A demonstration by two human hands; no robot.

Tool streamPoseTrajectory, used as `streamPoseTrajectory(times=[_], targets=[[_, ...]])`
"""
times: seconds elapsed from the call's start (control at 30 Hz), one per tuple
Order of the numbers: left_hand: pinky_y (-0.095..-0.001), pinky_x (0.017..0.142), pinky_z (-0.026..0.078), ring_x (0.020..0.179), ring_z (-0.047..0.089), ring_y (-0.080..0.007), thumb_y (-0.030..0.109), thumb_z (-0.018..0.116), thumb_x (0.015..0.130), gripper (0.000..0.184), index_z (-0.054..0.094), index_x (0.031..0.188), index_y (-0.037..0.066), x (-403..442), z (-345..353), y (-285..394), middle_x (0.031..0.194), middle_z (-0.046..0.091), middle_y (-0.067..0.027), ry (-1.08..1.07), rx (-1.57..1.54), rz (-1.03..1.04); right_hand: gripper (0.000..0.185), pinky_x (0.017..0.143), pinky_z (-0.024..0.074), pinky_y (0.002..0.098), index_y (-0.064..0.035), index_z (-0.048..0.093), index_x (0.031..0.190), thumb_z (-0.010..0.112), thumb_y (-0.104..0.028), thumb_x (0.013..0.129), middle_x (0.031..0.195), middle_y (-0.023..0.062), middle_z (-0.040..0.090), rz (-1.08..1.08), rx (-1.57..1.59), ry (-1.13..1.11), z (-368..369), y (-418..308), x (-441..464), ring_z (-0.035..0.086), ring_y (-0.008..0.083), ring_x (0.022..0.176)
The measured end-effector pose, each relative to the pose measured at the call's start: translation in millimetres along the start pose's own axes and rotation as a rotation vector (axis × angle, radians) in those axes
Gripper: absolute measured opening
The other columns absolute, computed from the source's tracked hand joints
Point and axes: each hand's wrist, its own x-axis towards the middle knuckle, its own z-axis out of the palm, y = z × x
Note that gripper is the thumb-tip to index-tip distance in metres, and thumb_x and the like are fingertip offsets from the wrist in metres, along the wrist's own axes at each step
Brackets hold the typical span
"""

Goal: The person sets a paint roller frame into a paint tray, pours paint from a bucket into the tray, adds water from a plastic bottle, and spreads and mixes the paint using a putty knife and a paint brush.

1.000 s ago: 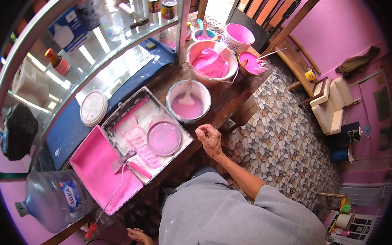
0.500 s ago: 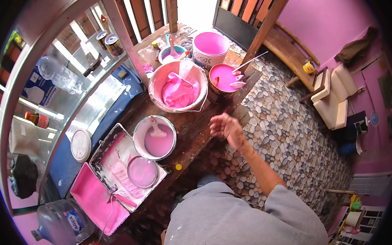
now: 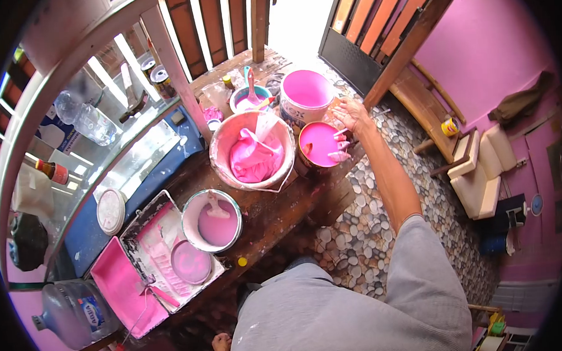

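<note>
My right hand point(image 3: 351, 117) reaches over the table's far right corner, its fingers loosely stretched beside the can of bright pink paint point(image 3: 321, 141). A thin stick point(image 3: 383, 112) runs behind my wrist. Close to the fingers is a white bucket with pink inside point(image 3: 306, 90); I see nothing clearly held. Pink-smeared brush handles or glove-like fingers point(image 3: 339, 155) rest on the can's right rim. At the bottom edge my left hand point(image 3: 222, 347) hangs low beside the body, its visible fingers curled in and partly hidden by the shirt.
A large bucket with pink cloth or plastic point(image 3: 255, 154), a paint pail with a brush point(image 3: 203, 224) and a roller tray point(image 3: 172, 258) line the wooden table point(image 3: 276, 216). A glass cabinet point(image 3: 84, 190) borders the left. A bamboo bench point(image 3: 425, 100) stands right, over the pebble-patterned floor point(image 3: 359, 241).
My right hand has moved forward from in front of the table to beside the paint can and bucket. My left hand has come further into sight at the bottom. The view has shifted slightly.
</note>
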Motion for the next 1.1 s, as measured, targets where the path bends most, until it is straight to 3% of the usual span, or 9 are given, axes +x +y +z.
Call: streamPoseTrajectory(times=[0.07, 0.1, 0.17, 0.23, 0.27, 0.4, 0.7, 0.97, 1.1], targets=[[-0.0263, 0.061, 0.05, 0.066, 0.059, -0.0128, 0.014, 0.065, 0.083, 0.017, 0.065, 0.096, 0.002, 24, 8, -80, 0.078, 0.064, -0.0059, 0.0, 0.159, 0.168, 0.068, 0.108, 0.0318, 0.0491, 0.0107, 0.017, 0.14, 0.054, -0.02, 0.091, 0.141, 0.0323, 0.026, 0.08, -0.079, 0.029, -1, -1, 49, 0.033, 0.0416, 0.131], [-0.0263, 0.063, 0.05, 0.067, 0.06, -0.0126, 0.013, 0.065, 0.082, 0.02, 0.066, 0.098, 0.001, 14, 24, -71, 0.079, 0.065, -0.0061, 0.023, 0.327, 0.28, 0.07, 0.108, 0.0318, 0.0488, 0.0103, 0.015, 0.141, 0.054, -0.02, 0.091, 0.142, 0.0322, 0.024, 0.161, -0.164, 0.077, -3, -2, 65, 0.032, 0.0412, 0.132], [-0.0263, 0.063, 0.05, 0.067, 0.06, -0.0125, 0.013, 0.065, 0.082, 0.019, 0.066, 0.097, 0.001, 4, 49, -82, 0.079, 0.065, -0.0059, 0.0, 0.269, 0.012, 0.061, 0.108, 0.0322, 0.047, 0.0098, 0.027, 0.136, 0.054, -0.021, 0.09, 0.138, 0.0294, 0.032, 0.182, -0.143, 0.149, -2, 1, 77, 0.036, 0.0392, 0.129], [-0.0263, 0.063, 0.05, 0.067, 0.06, -0.0125, 0.012, 0.064, 0.082, 0.019, 0.066, 0.097, 0.001, -5, 73, -65, 0.078, 0.065, -0.0058, -0.005, 0.219, -0.094, 0.045, 0.105, 0.0349, 0.0467, 0.0073, 0.041, 0.123, 0.055, -0.019, 0.089, 0.13, 0.0253, 0.043, 0.271, -0.096, -0.027, -5, 2, 87, 0.042, 0.036, 0.124], [-0.0263, 0.063, 0.05, 0.067, 0.06, -0.0125, 0.012, 0.064, 0.082, 0.019, 0.066, 0.097, 0.001, -9, 82, -56, 0.078, 0.065, -0.0057, -0.004, 0.197, -0.12, 0.029, 0.097, 0.0424, 0.0443, 0.0035, 0.05, 0.107, 0.056, -0.016, 0.087, 0.113, 0.0188, 0.054, 0.285, -0.091, 0.059, -4, 6, 97, 0.052, 0.031, 0.107], [-0.0263, 0.063, 0.05, 0.067, 0.06, -0.0124, 0.012, 0.064, 0.082, 0.019, 0.066, 0.097, 0.001, -20, 106, -25, 0.078, 0.065, -0.0055, -0.008, 0.143, -0.171, 0.02, 0.08, 0.0515, 0.0354, 0.0018, 0.053, 0.097, 0.06, -0.008, 0.081, 0.089, 0.0112, 0.057, 0.256, -0.074, 0.118, -8, 7, 100, 0.057, 0.0219, 0.081], [-0.0263, 0.063, 0.049, 0.068, 0.059, -0.0122, 0.011, 0.062, 0.083, 0.018, 0.065, 0.097, 0.001, -41, 128, 19, 0.078, 0.064, -0.0049, 0.008, 0.089, -0.194, 0.011, 0.06, 0.0527, 0.0271, -0.0047, 0.054, 0.077, 0.064, 0.0, 0.074, 0.062, 0.002, 0.051, 0.21, -0.068, 0.056, -21, 25, 129, 0.054, 0.0142, 0.059], [-0.0263, 0.063, 0.049, 0.068, 0.059, -0.0121, 0.011, 0.061, 0.083, 0.017, 0.065, 0.096, 0.0, -56, 133, 25, 0.078, 0.064, -0.0043, 0.027, 0.06, -0.202, 0.014, 0.058, 0.0513, 0.031, -0.0066, 0.058, 0.08, 0.065, -0.001, 0.069, 0.066, 0.0047, 0.057, 0.086, -0.201, -0.022, 8, 7, 139, 0.057, 0.0177, 0.058], [-0.0263, 0.063, 0.049, 0.068, 0.059, -0.012, 0.011, 0.06, 0.084, 0.017, 0.065, 0.096, 0.0, -65, 133, 26, 0.077, 0.064, -0.0041, 0.037, 0.033, -0.185, 0.01, 0.052, 0.0502, 0.0291, -0.0053, 0.058, 0.069, 0.066, 0.0, 0.067, 0.061, 0.0046, 0.057, 0.038, -0.269, -0.025, 30, -14, 145, 0.055, 0.0141, 0.053]])
